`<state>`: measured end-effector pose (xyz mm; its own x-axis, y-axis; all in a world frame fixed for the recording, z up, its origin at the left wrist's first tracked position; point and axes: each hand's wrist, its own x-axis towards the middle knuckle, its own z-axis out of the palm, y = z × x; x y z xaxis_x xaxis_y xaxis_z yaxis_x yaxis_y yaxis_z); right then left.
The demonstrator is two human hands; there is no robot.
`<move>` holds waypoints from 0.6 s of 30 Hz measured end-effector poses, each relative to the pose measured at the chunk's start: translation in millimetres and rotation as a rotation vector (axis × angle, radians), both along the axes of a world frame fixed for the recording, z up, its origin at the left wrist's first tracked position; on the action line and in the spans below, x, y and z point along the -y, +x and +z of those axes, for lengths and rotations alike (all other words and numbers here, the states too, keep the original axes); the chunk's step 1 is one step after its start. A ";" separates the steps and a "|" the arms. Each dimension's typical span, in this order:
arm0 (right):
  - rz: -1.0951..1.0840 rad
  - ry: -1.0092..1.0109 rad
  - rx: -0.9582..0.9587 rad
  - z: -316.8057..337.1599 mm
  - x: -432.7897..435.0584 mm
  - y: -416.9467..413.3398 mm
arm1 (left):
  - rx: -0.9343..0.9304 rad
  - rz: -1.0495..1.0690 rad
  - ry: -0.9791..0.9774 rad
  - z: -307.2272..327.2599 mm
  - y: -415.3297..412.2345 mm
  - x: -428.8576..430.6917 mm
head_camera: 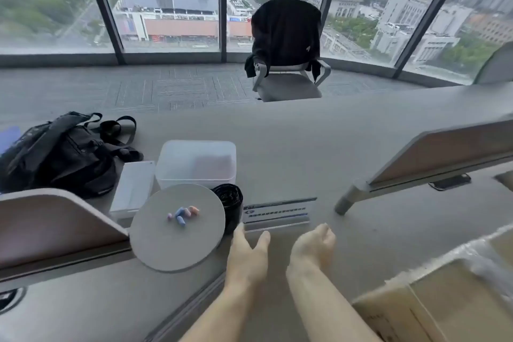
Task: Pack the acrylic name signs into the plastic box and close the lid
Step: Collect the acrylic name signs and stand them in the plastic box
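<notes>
Across a long grey table (pixel 333 147) beside curved windows (pixel 172 8) over the city, one chair (pixel 288 64) draped in black stands on the far side. Far left sit one black backpack (pixel 61 155) and one clear plastic box (pixel 197 164). One acrylic name sign (pixel 277 214) sits near centre, right of a black roll (pixel 230 203). The left hand (pixel 249 250) is spread, its fingertips at the sign's near-left corner. The right hand (pixel 313 244) is curled under, holding nothing.

Low in the middle of the frame, the left hand (pixel 249 251) is stretched out and the right hand (pixel 313 244) is curled, just below the name sign (pixel 277 214). The plastic box (pixel 177 172) is seen left of the middle.
</notes>
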<state>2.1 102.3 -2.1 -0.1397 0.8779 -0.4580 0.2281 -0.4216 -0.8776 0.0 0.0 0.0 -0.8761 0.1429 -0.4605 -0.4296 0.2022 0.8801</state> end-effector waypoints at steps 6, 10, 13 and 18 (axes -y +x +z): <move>-0.102 0.034 -0.008 -70.9 -19.5 -34.5 | -0.081 0.003 0.135 -46.7 -31.4 -25.7; -0.097 0.054 -0.057 -92.9 -32.3 -49.1 | -0.165 0.039 0.118 -68.7 -31.0 -34.8; -0.047 0.130 -0.091 -98.5 -41.4 -61.0 | -0.182 0.063 0.103 -80.6 -28.9 -38.0; 0.051 0.179 -0.128 -101.6 -66.7 -75.2 | -0.197 0.004 0.051 -92.2 -26.5 -36.3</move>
